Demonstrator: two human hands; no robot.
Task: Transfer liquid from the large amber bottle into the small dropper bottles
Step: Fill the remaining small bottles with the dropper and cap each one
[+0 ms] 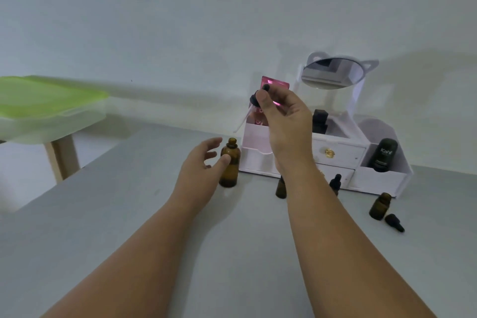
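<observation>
2 bare forearms extended over grey table [129, 214]. Left hand [198, 170]: fingers spread, thumb touching uncapped large amber bottle [229, 165], upright. Right hand [286, 121]: raised, fingertips pinching black dropper [256, 99], pipette angled down-left above bottle.

Two hands are in view, a left hand [204, 162] and a right hand [286, 121]. One large amber bottle [229, 162] stands open on the table. Three small amber bottles are visible: one [280, 187] beside the right wrist, one [335, 183] with a black dropper cap, and one [380, 206] open at the right. Two loose droppers show: one [255, 99] in the right hand, one [394, 222] lying on the table. There is one white organiser [382, 178], one mirror [333, 72], and one dark "Kahf" bottle [384, 155].
</observation>
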